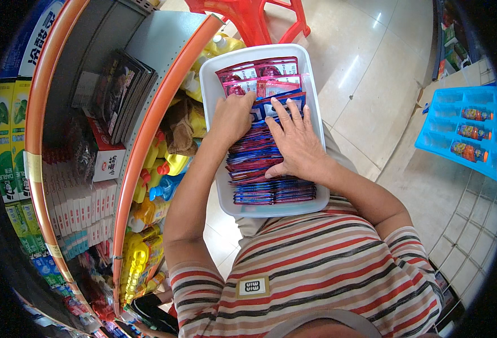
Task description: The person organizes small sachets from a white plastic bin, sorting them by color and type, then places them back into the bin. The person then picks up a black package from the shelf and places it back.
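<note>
A white plastic tub (210, 97) rests over my lap, filled with rows of small foil sachets (254, 148) in red and blue. Pink and red sachets (278, 69) lean at its far end. My left hand (233, 116) reaches over the left rim, fingers bent down at the blue and pink sachets; whether it grips one is hidden. My right hand (292, 141) lies spread on the sachets at the right, its fingertips on a blue packet (292, 105) and its thumb lower down on the packed row.
At the left, shelves with orange edges (147, 122) hold boxes and packets. Yellow bottles (140, 262) stand below them. A red plastic stool (248, 17) is beyond the tub. To the right are a blue tray (438, 122) with small bottles and a wire rack (470, 230).
</note>
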The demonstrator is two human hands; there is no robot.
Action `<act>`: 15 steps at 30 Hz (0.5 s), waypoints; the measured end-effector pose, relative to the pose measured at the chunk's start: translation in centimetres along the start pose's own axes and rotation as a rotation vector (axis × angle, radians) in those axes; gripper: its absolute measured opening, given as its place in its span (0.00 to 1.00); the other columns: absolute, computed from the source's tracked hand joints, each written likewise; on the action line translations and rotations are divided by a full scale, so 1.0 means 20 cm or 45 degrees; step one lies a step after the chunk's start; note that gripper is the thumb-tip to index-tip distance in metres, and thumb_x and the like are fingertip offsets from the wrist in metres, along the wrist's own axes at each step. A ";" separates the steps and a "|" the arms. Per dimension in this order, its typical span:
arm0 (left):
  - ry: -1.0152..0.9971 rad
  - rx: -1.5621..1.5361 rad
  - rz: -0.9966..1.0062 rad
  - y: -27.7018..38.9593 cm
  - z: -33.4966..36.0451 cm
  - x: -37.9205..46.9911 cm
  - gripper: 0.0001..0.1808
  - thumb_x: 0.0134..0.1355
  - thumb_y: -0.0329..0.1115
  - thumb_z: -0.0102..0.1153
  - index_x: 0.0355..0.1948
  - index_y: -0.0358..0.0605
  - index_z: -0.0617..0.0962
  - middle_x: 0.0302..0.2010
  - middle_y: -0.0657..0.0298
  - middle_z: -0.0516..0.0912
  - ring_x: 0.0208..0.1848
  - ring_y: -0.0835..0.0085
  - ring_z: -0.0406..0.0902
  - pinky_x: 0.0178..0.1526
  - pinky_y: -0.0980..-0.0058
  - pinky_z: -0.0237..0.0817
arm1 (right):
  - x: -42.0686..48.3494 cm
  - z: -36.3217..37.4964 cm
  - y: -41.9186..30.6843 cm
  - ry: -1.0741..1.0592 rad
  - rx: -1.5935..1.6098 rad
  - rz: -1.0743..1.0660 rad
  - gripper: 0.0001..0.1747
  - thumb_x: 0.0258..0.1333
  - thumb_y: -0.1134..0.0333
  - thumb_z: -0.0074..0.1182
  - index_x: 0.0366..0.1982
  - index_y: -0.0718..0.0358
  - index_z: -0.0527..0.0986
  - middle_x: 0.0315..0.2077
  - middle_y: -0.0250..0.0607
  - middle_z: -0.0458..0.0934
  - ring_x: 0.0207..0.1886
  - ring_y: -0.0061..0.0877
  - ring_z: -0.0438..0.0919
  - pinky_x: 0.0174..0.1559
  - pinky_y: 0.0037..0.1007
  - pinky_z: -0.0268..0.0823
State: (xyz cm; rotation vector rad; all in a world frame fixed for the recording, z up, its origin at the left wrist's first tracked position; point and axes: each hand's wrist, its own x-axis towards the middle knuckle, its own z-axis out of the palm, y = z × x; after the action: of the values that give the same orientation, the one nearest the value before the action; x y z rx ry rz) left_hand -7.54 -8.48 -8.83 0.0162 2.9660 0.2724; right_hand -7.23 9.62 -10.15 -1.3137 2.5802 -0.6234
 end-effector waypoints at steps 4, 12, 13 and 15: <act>0.087 -0.127 0.132 0.00 0.00 -0.01 0.12 0.48 0.30 0.59 0.36 0.39 0.75 0.30 0.47 0.79 0.38 0.50 0.75 0.40 0.56 0.64 | 0.00 0.02 0.01 0.028 0.002 -0.009 0.61 0.17 0.36 0.66 0.54 0.70 0.63 0.62 0.59 0.44 0.65 0.56 0.42 0.61 0.61 0.37; -0.164 -0.458 0.212 0.00 -0.08 -0.04 0.08 0.49 0.28 0.57 0.31 0.35 0.78 0.30 0.46 0.79 0.35 0.51 0.76 0.39 0.60 0.66 | 0.00 0.01 0.01 0.044 -0.016 0.003 0.55 0.24 0.35 0.61 0.51 0.69 0.65 0.57 0.57 0.55 0.64 0.54 0.48 0.60 0.62 0.35; -0.182 -0.541 0.131 -0.01 -0.11 -0.02 0.09 0.48 0.28 0.57 0.32 0.36 0.79 0.30 0.47 0.79 0.36 0.51 0.76 0.40 0.59 0.66 | 0.00 0.01 0.01 0.033 -0.024 0.006 0.54 0.26 0.35 0.60 0.51 0.68 0.65 0.56 0.56 0.57 0.63 0.53 0.49 0.60 0.62 0.35; -0.093 -0.498 0.078 -0.03 -0.11 0.03 0.10 0.47 0.29 0.58 0.32 0.36 0.79 0.31 0.47 0.79 0.37 0.52 0.76 0.40 0.60 0.66 | 0.00 0.01 0.01 0.028 -0.059 0.007 0.53 0.27 0.35 0.60 0.51 0.68 0.65 0.55 0.54 0.59 0.62 0.51 0.51 0.60 0.62 0.36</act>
State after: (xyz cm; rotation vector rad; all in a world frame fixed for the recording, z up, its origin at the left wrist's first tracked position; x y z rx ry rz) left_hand -8.40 -9.47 -6.99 0.0677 2.7901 0.8344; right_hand -7.33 9.58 -10.30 -1.3200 2.6303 -0.5837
